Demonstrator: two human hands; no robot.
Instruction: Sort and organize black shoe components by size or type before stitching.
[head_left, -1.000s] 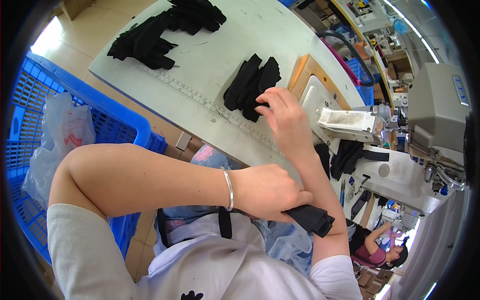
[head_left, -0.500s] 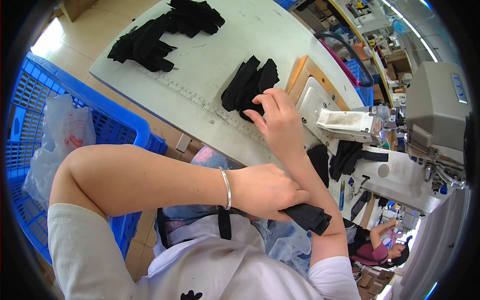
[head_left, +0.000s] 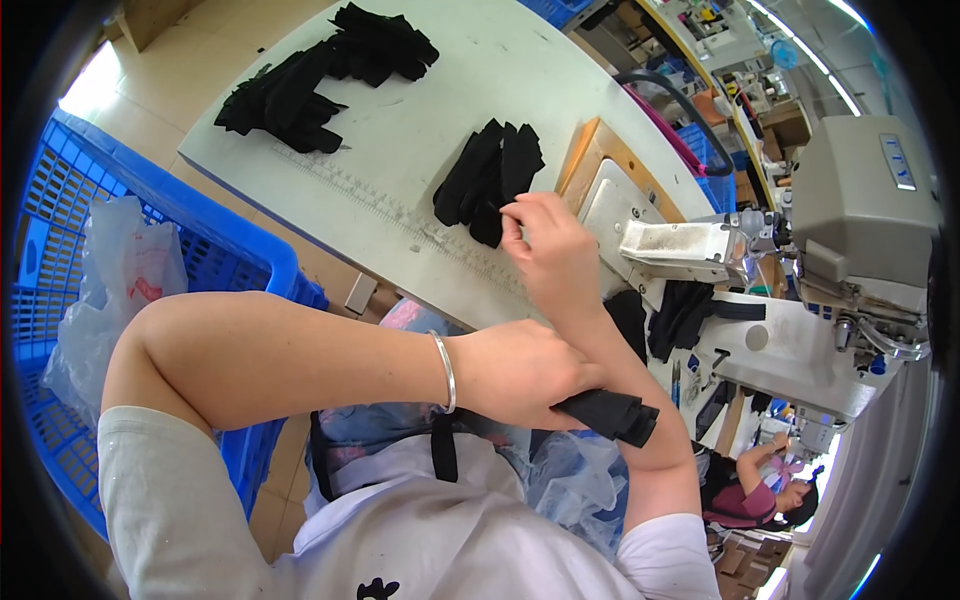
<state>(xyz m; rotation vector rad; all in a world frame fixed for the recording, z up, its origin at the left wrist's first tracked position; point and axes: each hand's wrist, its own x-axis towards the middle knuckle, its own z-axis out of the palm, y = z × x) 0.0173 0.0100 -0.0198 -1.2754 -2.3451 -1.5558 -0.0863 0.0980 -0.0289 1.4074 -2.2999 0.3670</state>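
Note:
My left hand (head_left: 522,372), a silver bangle at its wrist, is closed round a small bundle of black fabric strips (head_left: 612,414). The strip ends stick out to the right, over my right forearm. Farther out, my right hand (head_left: 556,258) is at the near right edge of a loose pile of black fabric strips (head_left: 478,178) on the pale table (head_left: 420,130). Its thumb and forefinger are pinched together on the edge of a strip there; the other fingers are curled.
A larger heap of black strips (head_left: 290,95) lies at the table's far left. The sewing machine (head_left: 860,210) stands on the right, with more strips (head_left: 682,318) below its arm. A blue crate (head_left: 285,262) holding a plastic bag (head_left: 120,260) is at left. A co-worker (head_left: 755,490) sits lower right.
My right hand's fingers have closed from a spread pose into a pinch at the pile's edge. My left hand keeps its bundle and has barely moved. The view has shifted slightly.

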